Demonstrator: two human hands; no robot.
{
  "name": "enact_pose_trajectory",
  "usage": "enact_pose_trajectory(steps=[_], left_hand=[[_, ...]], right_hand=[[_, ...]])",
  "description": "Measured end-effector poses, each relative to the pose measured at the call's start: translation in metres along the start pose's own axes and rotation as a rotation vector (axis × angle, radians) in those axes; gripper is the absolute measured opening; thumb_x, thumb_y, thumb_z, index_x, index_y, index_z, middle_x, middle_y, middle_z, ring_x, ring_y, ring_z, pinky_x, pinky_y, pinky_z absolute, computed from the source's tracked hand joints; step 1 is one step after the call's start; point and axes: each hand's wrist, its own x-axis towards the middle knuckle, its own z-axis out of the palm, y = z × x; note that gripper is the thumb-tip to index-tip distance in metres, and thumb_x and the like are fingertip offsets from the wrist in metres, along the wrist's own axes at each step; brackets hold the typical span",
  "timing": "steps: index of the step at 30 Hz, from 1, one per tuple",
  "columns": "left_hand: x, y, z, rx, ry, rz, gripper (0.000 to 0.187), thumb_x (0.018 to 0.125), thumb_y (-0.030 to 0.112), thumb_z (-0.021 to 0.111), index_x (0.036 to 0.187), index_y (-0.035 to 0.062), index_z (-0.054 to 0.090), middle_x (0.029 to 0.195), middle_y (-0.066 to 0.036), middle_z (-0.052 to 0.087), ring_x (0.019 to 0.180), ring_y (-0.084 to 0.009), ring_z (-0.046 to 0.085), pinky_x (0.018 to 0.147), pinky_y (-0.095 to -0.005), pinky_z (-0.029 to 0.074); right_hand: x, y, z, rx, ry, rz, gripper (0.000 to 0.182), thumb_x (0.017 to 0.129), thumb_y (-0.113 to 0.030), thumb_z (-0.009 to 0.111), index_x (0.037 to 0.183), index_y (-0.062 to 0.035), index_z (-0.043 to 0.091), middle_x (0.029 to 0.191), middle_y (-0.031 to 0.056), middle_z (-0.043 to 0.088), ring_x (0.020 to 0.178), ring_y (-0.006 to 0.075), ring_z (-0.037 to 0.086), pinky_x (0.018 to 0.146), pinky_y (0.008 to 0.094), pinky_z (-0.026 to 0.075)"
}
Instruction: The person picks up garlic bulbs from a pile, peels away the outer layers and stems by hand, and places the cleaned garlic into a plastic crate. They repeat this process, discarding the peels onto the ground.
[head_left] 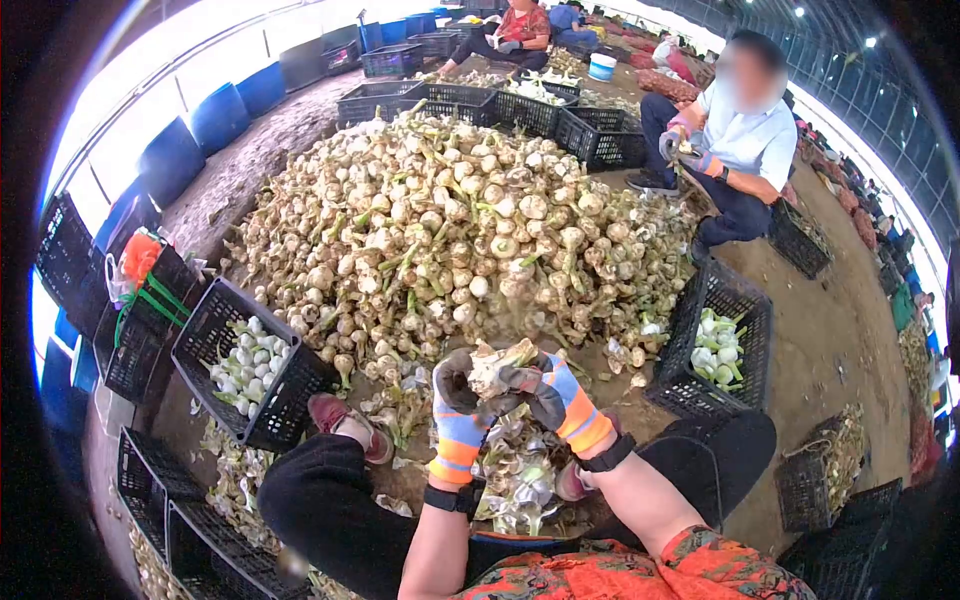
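In front of me I hold a garlic bulb (496,369) with dry, dirty outer skin between both hands. My left hand (458,410), in a grey glove with an orange and blue striped cuff, has its fingers closed around the bulb's left side. My right hand (562,402), gloved the same way, grips it from the right with the fingers pressed on the skin. Both hands are above a heap of peeled garlic skins (520,475) between my legs. Just ahead rises a large pile of unpeeled garlic (430,230).
A black crate (300,400) with cleaned white garlic (248,365) stands at my left; another crate (685,385) with cleaned garlic (718,348) is on the right. A person (745,140) sits at the pile's right edge. More crates (600,140) line the back.
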Motion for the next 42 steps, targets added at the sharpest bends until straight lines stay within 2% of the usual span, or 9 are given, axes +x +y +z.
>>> enact_pose_trajectory(steps=[5,15,20,22,30,34,37,40,42], left_hand=[[-0.004,0.001,-0.002,0.288,-0.158,0.301,0.058,0.071,0.009,0.073,0.119,0.0048,0.042,0.120,-0.011,0.051,0.107,-0.0228,0.053,0.091,-0.0364,0.045],[-0.006,0.012,0.016,0.170,-0.085,-0.003,0.063,0.079,0.009,0.066,0.131,0.0031,0.033,0.117,-0.011,0.052,0.107,-0.0219,0.052,0.092,-0.0339,0.044],[-0.007,0.019,0.012,0.342,-0.046,0.024,0.055,0.080,0.006,0.062,0.129,-0.0021,0.039,0.115,-0.014,0.054,0.102,-0.0221,0.057,0.087,-0.0335,0.048],[-0.007,0.035,0.008,-0.014,-0.080,-0.198,0.056,0.079,0.009,0.063,0.129,-0.0020,0.039,0.114,-0.013,0.055,0.099,-0.0208,0.058,0.085,-0.0323,0.050],[0.002,0.004,-0.021,0.270,-0.155,0.006,0.055,0.068,-0.002,0.069,0.118,-0.0004,0.046,0.106,-0.009,0.058,0.094,-0.0179,0.059,0.084,-0.0298,0.049],[-0.009,0.026,-0.001,0.280,-0.201,-0.169,0.072,0.058,0.003,0.081,0.120,0.0001,0.045,0.108,-0.009,0.059,0.096,-0.0157,0.058,0.083,-0.0303,0.049],[-0.006,0.036,-0.004,0.140,-0.173,-0.228,0.076,0.058,0.005,0.082,0.123,-0.0001,0.043,0.110,-0.008,0.057,0.098,-0.0166,0.057,0.084,-0.0307,0.049],[0.002,0.017,-0.025,0.113,-0.251,-0.137,0.081,0.060,0.010,0.081,0.128,-0.0002,0.038,0.113,-0.008,0.053,0.102,-0.0177,0.055,0.087,-0.0306,0.047],[-0.003,0.024,-0.011,0.456,-0.252,-0.043,0.078,0.061,0.011,0.081,0.127,0.0007,0.039,0.113,-0.007,0.053,0.101,-0.0166,0.054,0.087,-0.0295,0.045]], right_hand=[[0.005,-0.005,-0.023,-0.026,-0.108,0.071,0.036,0.074,-0.005,0.071,0.107,-0.0008,0.057,0.100,0.0043,0.063,0.090,0.0106,0.059,0.083,0.0255,0.047],[0.016,0.019,-0.050,-0.880,0.142,-0.338,0.036,0.068,-0.006,0.068,0.101,0.0033,0.060,0.111,0.0195,0.057,0.102,0.0241,0.056,0.088,0.0317,0.045],[-0.001,0.019,-0.028,-0.681,0.351,-0.147,0.032,0.068,0.000,0.057,0.101,0.0038,0.059,0.098,0.0162,0.063,0.092,0.0238,0.061,0.081,0.0316,0.049],[-0.006,0.014,-0.030,0.017,0.227,-0.040,0.034,0.068,0.006,0.053,0.101,0.0044,0.059,0.093,0.0127,0.064,0.091,0.0202,0.060,0.079,0.0299,0.049],[-0.005,-0.001,-0.025,-0.778,0.268,-0.132,0.039,0.067,0.010,0.049,0.104,0.0053,0.058,0.090,0.0086,0.065,0.077,0.0149,0.061,0.072,0.0260,0.051],[0.029,0.048,-0.118,0.310,0.553,-0.108,0.026,0.070,0.006,0.052,0.093,0.0031,0.064,0.083,0.0069,0.066,0.066,0.0120,0.060,0.060,0.0247,0.047],[0.018,-0.014,-0.072,-1.039,0.413,0.197,0.025,0.073,-0.008,0.060,0.096,0.0024,0.064,0.088,0.0094,0.066,0.067,0.0160,0.062,0.064,0.0283,0.050],[0.013,-0.004,-0.060,-1.140,0.112,-0.273,0.031,0.072,-0.012,0.061,0.102,-0.0050,0.065,0.094,0.0128,0.065,0.088,0.0255,0.061,0.079,0.0332,0.048],[0.012,-0.020,-0.026,-0.720,-0.057,-0.042,0.034,0.071,-0.014,0.061,0.104,-0.0054,0.064,0.096,0.0147,0.064,0.093,0.0289,0.060,0.083,0.0356,0.047]])
